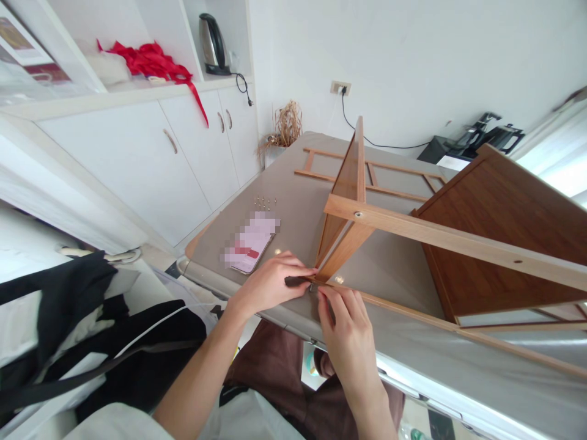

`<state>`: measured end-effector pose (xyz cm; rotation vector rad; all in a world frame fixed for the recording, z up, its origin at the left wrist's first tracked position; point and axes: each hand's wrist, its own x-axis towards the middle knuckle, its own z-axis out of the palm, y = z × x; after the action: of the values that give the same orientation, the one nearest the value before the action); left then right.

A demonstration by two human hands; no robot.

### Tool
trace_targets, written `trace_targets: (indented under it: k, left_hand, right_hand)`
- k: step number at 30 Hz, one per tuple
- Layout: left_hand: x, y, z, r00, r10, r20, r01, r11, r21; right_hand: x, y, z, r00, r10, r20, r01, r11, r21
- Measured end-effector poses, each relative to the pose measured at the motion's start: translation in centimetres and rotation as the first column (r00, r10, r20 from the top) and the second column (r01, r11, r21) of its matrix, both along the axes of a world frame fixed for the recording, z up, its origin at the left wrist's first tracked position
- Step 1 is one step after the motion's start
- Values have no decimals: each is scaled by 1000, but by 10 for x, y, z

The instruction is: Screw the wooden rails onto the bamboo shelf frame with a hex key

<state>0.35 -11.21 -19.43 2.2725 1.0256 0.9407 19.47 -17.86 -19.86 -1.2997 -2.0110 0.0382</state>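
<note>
A wooden frame (440, 235) of rails and panels stands on edge at the near side of the table. My left hand (273, 284) has its fingers closed around the frame's lower near corner. Close beside it, my right hand (348, 318) is closed in a pinch at the same corner. A small bent metal piece (313, 286), which looks like a hex key, shows at my right fingertips; most of it is hidden. The upright panel (351, 168) rises from this corner. A second brown panel (509, 238) leans at the right.
A phone (252, 244) lies on the table (288, 201) left of the frame, with several small screws (265, 203) behind it. A ladder-like wooden frame (398, 177) lies flat farther back. Black kettle equipment (481, 137) stands at the far right. White cabinets (123, 165) line the left.
</note>
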Motion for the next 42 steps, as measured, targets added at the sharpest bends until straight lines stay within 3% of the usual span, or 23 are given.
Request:
trace_targets:
  k: [9, 20, 42]
  left_hand:
    - [1, -1, 2, 1000, 12, -2, -12, 1000, 2]
    - [1, -1, 2, 1000, 15, -4, -15, 1000, 5]
    - [1, 0, 1, 1000, 6, 2, -6, 1000, 19]
  right_hand:
    - [6, -5, -8, 991, -125, 55, 126, 992, -15]
    - [17, -3, -10, 1000, -21, -17, 19, 992, -128]
    - [20, -5, -5, 997, 61, -55, -67, 990, -124]
